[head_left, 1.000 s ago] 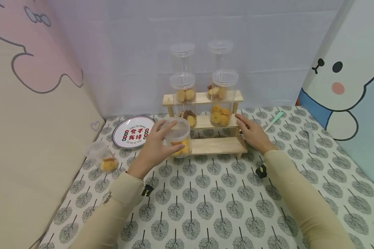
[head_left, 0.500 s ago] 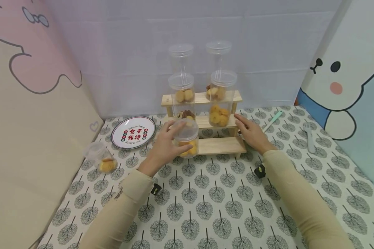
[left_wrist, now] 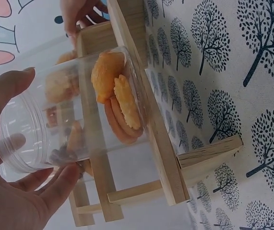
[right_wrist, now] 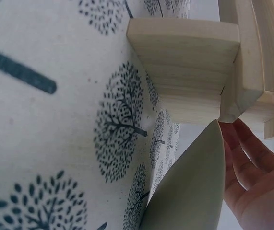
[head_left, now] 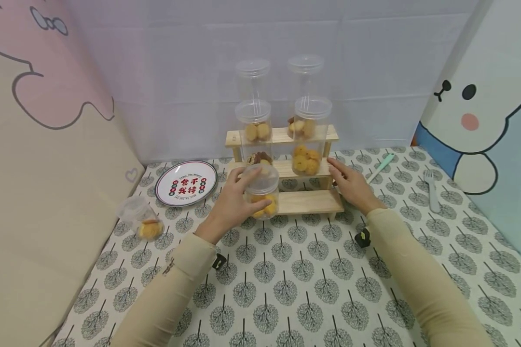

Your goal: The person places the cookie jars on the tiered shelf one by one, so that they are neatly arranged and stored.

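Observation:
My left hand point(head_left: 232, 205) grips a clear lidded jar point(head_left: 262, 205) of yellow biscuits, thumb and fingers around its upper part. In the left wrist view the jar's base lies right at the lowest step of the wooden three-step rack point(left_wrist: 163, 148). My right hand point(head_left: 351, 187) rests at the rack's right end, its fingers extended against the middle step. On that middle step stand two more lidded jars, one with yellow biscuits point(head_left: 307, 161) and one with brown and yellow biscuits point(head_left: 256, 113). Two further jars point(head_left: 306, 65) stand on the top step behind.
A jar point(head_left: 149, 229) with biscuits lies tilted at the left, near a round plate point(head_left: 204, 193) with red lettering. At the right lie a green-handled utensil point(head_left: 386, 160) and a pale fork point(head_left: 433, 193). A pale green curved object point(right_wrist: 189, 187) sits beside my right hand.
My left hand has carried its jar a little to the right along the front of the lowest step. My right hand has stayed at the rack's end.

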A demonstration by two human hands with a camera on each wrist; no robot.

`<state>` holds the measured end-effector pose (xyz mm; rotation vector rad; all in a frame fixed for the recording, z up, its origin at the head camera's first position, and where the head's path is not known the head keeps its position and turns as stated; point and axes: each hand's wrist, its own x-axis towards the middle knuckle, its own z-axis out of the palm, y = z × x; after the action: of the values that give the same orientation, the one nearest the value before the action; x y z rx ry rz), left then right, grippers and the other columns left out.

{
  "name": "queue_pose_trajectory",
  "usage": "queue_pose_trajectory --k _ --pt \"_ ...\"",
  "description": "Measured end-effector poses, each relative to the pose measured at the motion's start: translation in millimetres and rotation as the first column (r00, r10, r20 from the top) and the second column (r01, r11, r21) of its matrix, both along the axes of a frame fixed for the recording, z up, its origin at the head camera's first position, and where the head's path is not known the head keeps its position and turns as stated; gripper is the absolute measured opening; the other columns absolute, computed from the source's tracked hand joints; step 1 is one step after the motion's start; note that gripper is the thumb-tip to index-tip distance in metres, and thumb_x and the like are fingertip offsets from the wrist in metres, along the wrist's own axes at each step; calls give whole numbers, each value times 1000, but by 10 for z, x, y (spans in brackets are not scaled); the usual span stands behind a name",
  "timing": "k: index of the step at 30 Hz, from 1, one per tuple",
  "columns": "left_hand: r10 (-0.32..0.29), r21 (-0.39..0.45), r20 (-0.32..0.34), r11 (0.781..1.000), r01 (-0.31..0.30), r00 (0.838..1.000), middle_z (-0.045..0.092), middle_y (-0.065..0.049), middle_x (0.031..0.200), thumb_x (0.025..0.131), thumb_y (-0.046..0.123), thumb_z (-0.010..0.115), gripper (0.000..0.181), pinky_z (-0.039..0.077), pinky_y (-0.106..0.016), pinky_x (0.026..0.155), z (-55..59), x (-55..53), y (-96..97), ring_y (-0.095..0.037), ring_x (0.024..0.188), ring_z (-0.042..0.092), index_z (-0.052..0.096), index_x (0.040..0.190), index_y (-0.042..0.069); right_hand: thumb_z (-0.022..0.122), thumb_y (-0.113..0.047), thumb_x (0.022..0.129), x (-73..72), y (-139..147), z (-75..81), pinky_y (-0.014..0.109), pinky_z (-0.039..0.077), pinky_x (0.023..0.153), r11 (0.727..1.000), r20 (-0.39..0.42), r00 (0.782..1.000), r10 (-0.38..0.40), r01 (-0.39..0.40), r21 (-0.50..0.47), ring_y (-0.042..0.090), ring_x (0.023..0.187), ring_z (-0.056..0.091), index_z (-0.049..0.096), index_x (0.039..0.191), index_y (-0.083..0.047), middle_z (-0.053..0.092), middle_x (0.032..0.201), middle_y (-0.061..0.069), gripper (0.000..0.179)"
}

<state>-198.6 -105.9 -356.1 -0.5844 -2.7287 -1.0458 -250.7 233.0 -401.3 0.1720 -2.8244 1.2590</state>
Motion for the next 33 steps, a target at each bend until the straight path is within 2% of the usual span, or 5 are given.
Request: queue_pose_trajectory --k 13,20,26,33 --pt "-8 -19 -21 1000 7 1000 32 -13 156 79 48 83 87 50 -58 96 -14 -10 -24 -42 127 51 39 153 35 31 -65 101 9 -22 9 59 45 98 1000 -1 1000 10 -10 1 32 113 60 29 155 -42 58 135 18 59" --pt "-20 -10 -45 1000 20 999 34 -9 156 76 50 83 96 43 -63 102 -1 13 -103 -38 134 45 33 156 30 30 -67 100 11 -4 0 60 44 98 1000 6 1000 7 -7 -1 32 114 59 28 155 -44 55 139 16 60" --pt "-36 -31 -74 999 34 997 35 -4 156 76 46 85 97 39 -60 108 -3 57 -351 -31 139 40 32 156 28 29 -67 100 13 5 6 63 41 101 1000 -5 1000 1 -1 8 34 115 58 28 156 -43 54 141 18 61" --pt "6 -88 -125 996 -17 992 36 -8 155 78 48 83 94 37 -59 111 -76 184 -850 -33 140 38 34 155 27 30 -67 100 27 -10 3 58 46 95 1000 5 1000 16 -15 -10 32 113 59 27 155 -45 57 136 16 60"
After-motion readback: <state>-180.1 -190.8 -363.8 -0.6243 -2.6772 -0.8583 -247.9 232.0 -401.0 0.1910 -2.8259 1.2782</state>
